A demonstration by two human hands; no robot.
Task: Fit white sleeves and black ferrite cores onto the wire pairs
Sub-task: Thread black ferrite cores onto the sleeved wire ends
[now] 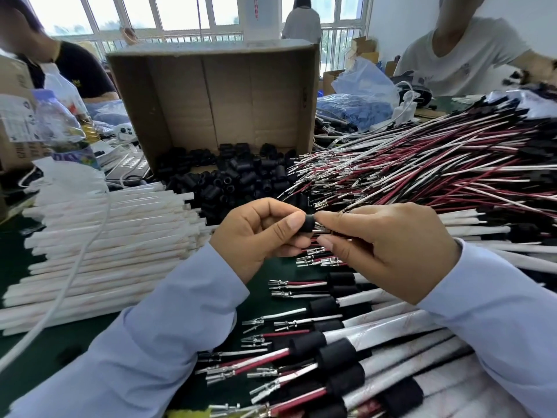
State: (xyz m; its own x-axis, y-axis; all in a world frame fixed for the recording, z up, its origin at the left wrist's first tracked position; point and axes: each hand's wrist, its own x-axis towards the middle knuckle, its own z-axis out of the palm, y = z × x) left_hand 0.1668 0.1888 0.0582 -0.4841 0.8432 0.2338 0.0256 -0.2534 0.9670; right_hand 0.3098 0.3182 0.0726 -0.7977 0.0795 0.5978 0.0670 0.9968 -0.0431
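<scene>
Finished wire pairs, each with a black core and a white sleeve already on, lie in rows at the lower right, metal terminals pointing left. Above them the left hand pinches one black ferrite core between thumb and forefinger. The right hand pinches a red-and-white wire pair, its terminals right at the core's opening.

A cardboard box lies on its side, open toward the camera, and loose ferrite cores spill from it onto the table. Flat white sleeves are stacked to the left with a white cable across them. Bare wire pairs are heaped to the right. A clear plastic bag behind the heap holds blue parts.

The table top is dark green. A plastic bottle stands far left. Other people sit across the table, with barred windows behind them.
</scene>
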